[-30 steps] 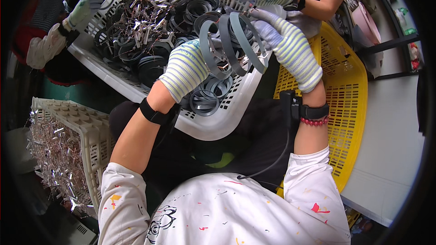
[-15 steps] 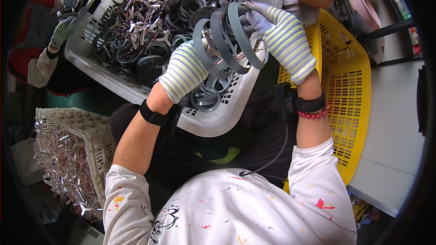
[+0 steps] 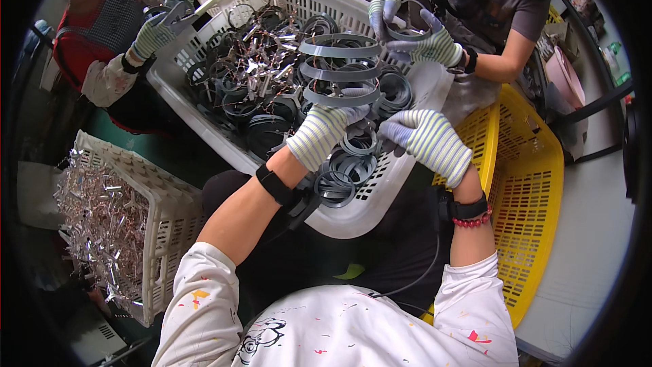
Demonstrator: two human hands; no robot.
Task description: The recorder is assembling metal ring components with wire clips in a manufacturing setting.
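White basket (image 3: 370, 217) well loaded! | grey rings (image 3: 343, 187) heaped right in the near corner | darker rings (image 3: 268, 129) stacked along the left edge | silver metal pieces (image 3: 261, 75), wires tangled, sprawled over rings toward the far edge

- The left hand (image 3: 319, 134) loses its fingertips behind the lowest of the grey rings (image 3: 339, 101), so I can't make out its exact grip.
- I can't tell whether the curled fingers of the right hand (image 3: 429, 139) pinch anything.
- Toward twelve o'clock, wired metal clips (image 3: 261, 75) bury part of the ring pile in the white basket (image 3: 353, 224).
- At one o'clock, my top edge crops a co-worker (image 3: 502, 0).
- At three o'clock, a white sleeve (image 3: 468, 306) blocks part of the yellow basket (image 3: 523, 217).
- At eight o'clock, heaped metal pieces (image 3: 112, 231) hide the off-white crate's (image 3: 178, 207) inside from me.
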